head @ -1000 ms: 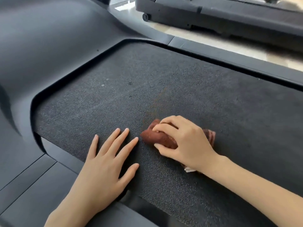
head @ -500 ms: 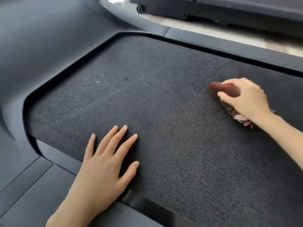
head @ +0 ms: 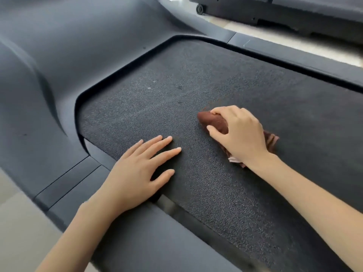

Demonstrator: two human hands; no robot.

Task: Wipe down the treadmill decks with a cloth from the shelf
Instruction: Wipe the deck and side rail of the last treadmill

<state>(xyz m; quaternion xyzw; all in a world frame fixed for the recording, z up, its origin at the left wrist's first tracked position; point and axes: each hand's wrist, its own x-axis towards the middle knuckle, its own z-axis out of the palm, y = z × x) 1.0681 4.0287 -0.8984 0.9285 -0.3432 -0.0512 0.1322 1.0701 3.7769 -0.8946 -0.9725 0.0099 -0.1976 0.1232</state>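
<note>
Cloth (head: 214,121), reddish-brown and bunched into a wad, sits on the textured black treadmill belt (head: 196,75), roughly mid-width and a bit toward the near side, under the right hand (head: 239,134). Right hand grips it: fingers curled over the top of the wad, thumb pressed against its near side. The cloth's rounded front end pokes out past the fingertips toward the motor cover (head: 59,55), and a lighter striped edge trails out behind the palm by the wrist, lying on the belt. Left hand (head: 141,173) lies flat, palm down, fingers straight and slightly spread, holding nothing; its fingers rest on the belt and the heel of the palm sits over the near side rail (head: 68,179). Hands are near each other, not touching. A few small pale specks show on the belt ahead of the hands, close to the curved front edge. Motor cover is dark grey, wrapping the belt's front end at left. Far side rail (head: 294,54) runs along the belt's other edge. Beyond it, a second treadmill (head: 275,10) stands on pale floor (head: 19,222), with one small wheel (head: 200,9) visible at its base.
</note>
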